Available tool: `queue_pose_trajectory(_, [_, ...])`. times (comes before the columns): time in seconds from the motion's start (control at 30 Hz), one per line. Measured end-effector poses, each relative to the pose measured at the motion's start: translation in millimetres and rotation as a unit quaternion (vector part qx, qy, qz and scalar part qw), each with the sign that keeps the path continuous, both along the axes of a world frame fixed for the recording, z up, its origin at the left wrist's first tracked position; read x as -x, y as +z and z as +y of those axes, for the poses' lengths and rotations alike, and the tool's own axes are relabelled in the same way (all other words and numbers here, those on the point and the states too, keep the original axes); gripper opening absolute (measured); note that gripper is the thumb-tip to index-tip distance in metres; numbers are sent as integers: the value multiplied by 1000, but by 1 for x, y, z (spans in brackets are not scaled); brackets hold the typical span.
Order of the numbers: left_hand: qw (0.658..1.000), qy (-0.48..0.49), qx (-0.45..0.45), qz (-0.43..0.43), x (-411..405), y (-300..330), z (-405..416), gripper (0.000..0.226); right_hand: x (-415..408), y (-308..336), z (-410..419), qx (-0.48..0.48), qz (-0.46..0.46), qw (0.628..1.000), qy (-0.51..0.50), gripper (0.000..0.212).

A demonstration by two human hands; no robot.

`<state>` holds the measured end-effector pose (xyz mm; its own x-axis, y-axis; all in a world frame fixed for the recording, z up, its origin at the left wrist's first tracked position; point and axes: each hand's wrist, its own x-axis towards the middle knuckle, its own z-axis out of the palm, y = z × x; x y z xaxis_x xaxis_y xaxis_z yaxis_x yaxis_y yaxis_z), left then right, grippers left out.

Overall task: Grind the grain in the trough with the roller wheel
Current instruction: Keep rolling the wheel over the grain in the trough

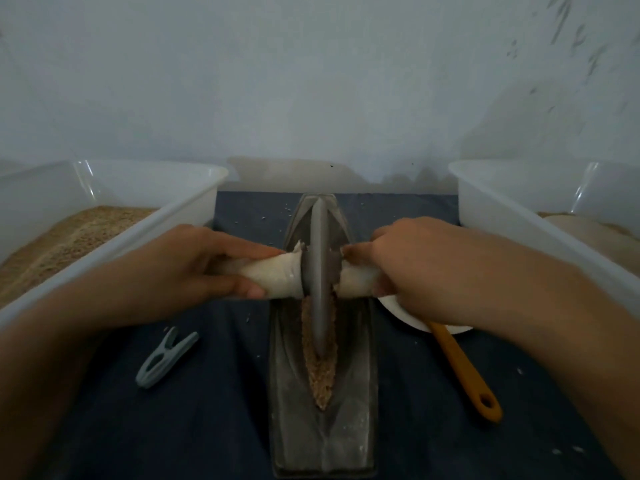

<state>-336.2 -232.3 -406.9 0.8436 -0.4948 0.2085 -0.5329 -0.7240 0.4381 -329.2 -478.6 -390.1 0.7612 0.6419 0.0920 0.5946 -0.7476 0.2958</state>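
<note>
Forearms: both enter from the bottom corners of the view, nearest the camera, and reach forward over the surface (194,410).
Trough: the long dark metal trough (353,410) lies lengthwise in the middle, its near end close to the camera.
Grain: a brown ridge of grain (323,379) lies in the trough's groove, mostly on the near side of the wheel.
Roller wheel: the grey roller wheel (319,271) stands upright on edge in the groove, about midway along.
Left hand: the left hand (194,268) lies along the pale wrapped handle (277,277), fingers and thumb closed round it.
Right hand: the right hand (408,271) curls over the other end of the handle, gripping from above.
Risk, spill: uneven push between the hands would likely tilt the wheel and throw grain over the rim; stray bits already lie on the cloth.
Risk, fingers: fingertips sit just beside the disc, so a slip inward could pinch them.
Risk, trough: a hard stroke might shift the trough on the cloth.
Surface: dark blue cloth, carrying a grey clip (166,358), an orange-handled tool (464,372) resting on a white plate (398,310).
Tubs: a white tub (145,233) with coarse grain at left, another white tub (491,209) at right.
Room: dim, with a pale blue-grey wall (311,81) close behind.
</note>
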Motion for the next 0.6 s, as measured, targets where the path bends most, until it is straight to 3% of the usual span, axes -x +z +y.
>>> queue_pose_trajectory(0.13, [993,-73,18,94,9,11,9,42,19,9,0,6,42,999,13,28])
queue_pose_trajectory(0.2, [994,-57,7,91,9,10,7,37,18,8,3,-3,34,999,3,30])
queue_pose_trajectory(0.37, [995,78,-24,-65,-5,-7,-10,43,-17,-5,2,-64,23,996,-58,75])
queue_pose_trajectory(0.5, [972,147,-21,-183,-13,-24,-20,47,-35,-21,4,-111,-7,990,-81,80])
queue_pose_trajectory(0.6, [981,116,9,-158,-14,-22,-18,49,-31,-18,3,-90,-18,994,-56,72])
